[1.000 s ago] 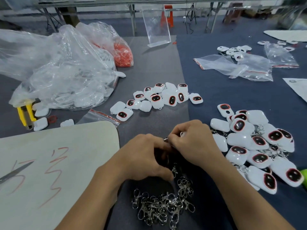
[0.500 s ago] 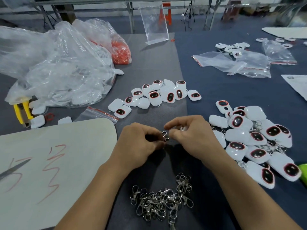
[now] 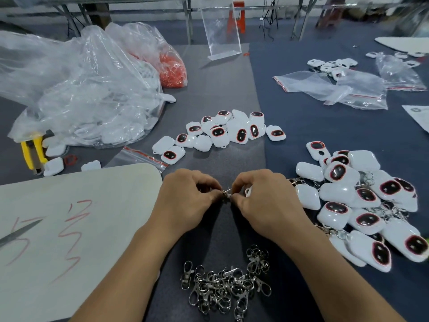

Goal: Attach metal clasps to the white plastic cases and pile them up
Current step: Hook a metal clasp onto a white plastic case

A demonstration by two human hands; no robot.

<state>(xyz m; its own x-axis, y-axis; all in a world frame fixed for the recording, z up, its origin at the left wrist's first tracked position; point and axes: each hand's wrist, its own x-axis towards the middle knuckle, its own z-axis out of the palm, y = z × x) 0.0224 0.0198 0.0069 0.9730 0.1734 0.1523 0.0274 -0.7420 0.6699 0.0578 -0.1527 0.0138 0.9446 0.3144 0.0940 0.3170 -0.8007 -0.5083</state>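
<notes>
The near clasps (image 3: 226,288) were shiny metal; the right-hand cases (image 3: 362,201) glossy white plastic; the far-left bags (image 3: 76,89) crinkled clear plastic; the table cloth (image 3: 325,126) matt.

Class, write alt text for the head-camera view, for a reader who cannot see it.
The left hand and right hand pinch one metal clasp between them above a grey table. Loose clasps lie heaped nearer the person; white cases with clasps are piled at right.

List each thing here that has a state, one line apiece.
left hand, pinching the metal clasp.
right hand, pinching the same clasp, white case under its fingers.
metal clasp, held between both hands.
loose clasps, tangled heap, unattached.
middle cases, scattered, no clasps visible.
right-side cases, piled, clasps attached.
</notes>
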